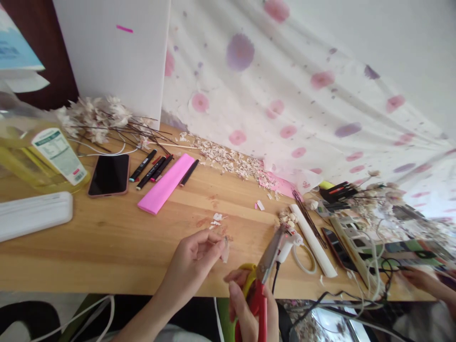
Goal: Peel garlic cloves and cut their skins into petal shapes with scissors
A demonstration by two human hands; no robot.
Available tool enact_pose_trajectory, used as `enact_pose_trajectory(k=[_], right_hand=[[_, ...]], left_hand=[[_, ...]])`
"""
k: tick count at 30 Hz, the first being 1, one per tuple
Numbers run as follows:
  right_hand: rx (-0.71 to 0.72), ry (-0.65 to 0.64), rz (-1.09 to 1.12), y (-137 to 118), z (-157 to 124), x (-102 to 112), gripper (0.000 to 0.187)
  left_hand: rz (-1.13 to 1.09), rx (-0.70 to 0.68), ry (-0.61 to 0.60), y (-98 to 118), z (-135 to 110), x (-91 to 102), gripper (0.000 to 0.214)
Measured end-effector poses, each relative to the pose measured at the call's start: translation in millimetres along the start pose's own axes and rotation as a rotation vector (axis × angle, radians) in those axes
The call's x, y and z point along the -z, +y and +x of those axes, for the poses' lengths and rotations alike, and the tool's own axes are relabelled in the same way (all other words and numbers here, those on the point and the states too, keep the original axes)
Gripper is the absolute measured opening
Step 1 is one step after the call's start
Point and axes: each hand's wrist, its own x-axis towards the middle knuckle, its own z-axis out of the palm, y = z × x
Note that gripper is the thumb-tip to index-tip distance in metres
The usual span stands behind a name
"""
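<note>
Near the table's front edge, my left hand (195, 259) is closed in a pinch on a small pale strip of paper (225, 253). Lower right of it, my right hand (245, 304) is wrapped round scissors (269, 259) with red and yellow handles. Their blades point up and away, apart from the strip. A few white paper scraps (216, 218) lie just beyond my left hand. Past the blades, a white glue gun (286, 247) lies on the table, partly behind the scissors. A folded pink paper (167, 183) rests farther back on the left.
Markers (151, 172), a phone (109, 175) and a bottle of yellow liquid (39, 152) occupy the left. Paper shavings (228, 159) line the back by the floral curtain (285, 95). A white roll (313, 242) and cables (377, 256) lie right, near another person's hand (420, 280).
</note>
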Motion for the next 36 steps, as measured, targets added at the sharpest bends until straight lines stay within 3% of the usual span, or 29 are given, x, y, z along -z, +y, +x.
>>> enact_pose_trajectory(k=[3, 9, 13, 16, 22, 26, 29, 32, 36], right_hand=[[0.051, 0.093, 0.181, -6.2, 5.0, -14.5, 0.04], [0.09, -0.013, 0.283, 7.1, 20.1, -17.5, 0.033], [0.04, 0.003, 0.357, 0.9, 18.5, -16.5, 0.034], [-0.036, -0.056, 0.416, -9.5, 14.2, -15.9, 0.036], [-0.178, -0.188, 0.549, -15.4, 11.9, -14.8, 0.037], [-0.209, -0.192, 0.599, -17.8, 12.9, -17.1, 0.036], [-0.223, -0.209, 0.604, -19.9, 13.9, -19.0, 0.037], [-0.209, -0.202, 0.592, -18.8, 14.7, -19.2, 0.037], [-0.15, -0.202, 0.503, -5.2, 16.5, -16.0, 0.033]], left_hand=[[0.048, -0.047, 0.021, -4.1, -0.5, 1.1, 0.02], [0.082, -0.107, 0.028, -1.3, -10.2, -0.5, 0.018], [-0.116, 0.06, -0.092, -8.8, -13.2, 5.8, 0.022], [-0.233, 0.159, -0.233, -17.5, -13.1, 13.1, 0.027], [-0.242, 0.071, -0.379, -15.7, -12.8, 16.9, 0.019], [-0.299, 0.015, -0.333, -13.2, -12.8, 14.3, 0.01], [-0.303, 0.001, -0.295, -12.4, -12.5, 12.2, 0.014], [-0.36, 0.072, -0.229, -11.4, -12.1, 10.3, 0.016], [-0.48, 0.179, -0.044, -10.8, -9.2, 8.6, 0.021]])
